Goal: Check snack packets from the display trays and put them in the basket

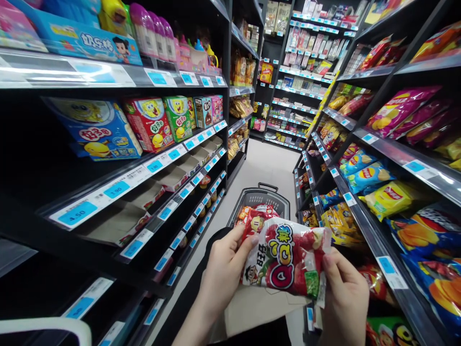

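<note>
A bag of QQ gummy candy, red and clear with a white top strip, is held level between my two hands. My left hand grips its left end with the thumb on the front. The fingers of my right hand are closed on the right end, thumb in front. Just behind the bag's upper left corner shows a red packet; whether my left hand also holds it I cannot tell. Beyond that stands a grey shopping basket with a black handle, with red packages in it, partly hidden by the candy bag.
Shelves on the left carry SpongeBob snack boxes, low cartons and toys. Racks of chip bags line the right side closely. A pale floor aisle runs to a back shelf. A white curved bar enters lower left.
</note>
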A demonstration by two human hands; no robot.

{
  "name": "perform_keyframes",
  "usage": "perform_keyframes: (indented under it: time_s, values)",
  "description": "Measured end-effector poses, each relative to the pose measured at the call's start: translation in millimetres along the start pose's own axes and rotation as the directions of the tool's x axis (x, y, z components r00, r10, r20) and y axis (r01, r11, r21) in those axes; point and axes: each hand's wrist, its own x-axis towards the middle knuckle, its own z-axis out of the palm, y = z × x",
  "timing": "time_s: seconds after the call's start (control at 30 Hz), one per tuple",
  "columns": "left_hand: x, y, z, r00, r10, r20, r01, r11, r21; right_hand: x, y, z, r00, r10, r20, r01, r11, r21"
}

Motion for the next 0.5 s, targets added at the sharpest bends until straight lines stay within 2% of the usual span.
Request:
perform_keyframes:
  time_s: [0.1, 0.23, 0.33, 0.4, 0.5]
  values:
    - [-0.6, 2.5, 2.9, 0.998, -0.043, -0.045, 0.036, 0.989, -0.145, -0.1, -1.8, 1.4, 0.998, 0.058, 0.039, -0.059, 0.998, 0.016]
    - [-0.1, 4.2, 0.4, 0.993, -0.115, -0.038, 0.101, 0.956, -0.275, 0.5, -5.1, 6.5, 0.984, 0.140, 0.113, -0.145, 0.989, 0.036]
    - [1.6, 3.2, -4.3, 0.989, -0.142, -0.050, 0.120, 0.942, -0.313, 3.1, -8.1, 11.1, 0.945, 0.200, 0.257, -0.221, 0.974, 0.057]
    - [2.9, 2.2, -6.8, 0.991, -0.117, -0.069, 0.092, 0.952, -0.293, 3.9, -8.7, 12.0, 0.933, 0.182, 0.309, -0.211, 0.975, 0.062]
    - [3.7, -0.1, -6.4, 0.995, -0.063, -0.078, 0.047, 0.981, -0.187, -0.2, -6.1, 11.4, 0.977, 0.090, 0.191, -0.101, 0.994, 0.049]
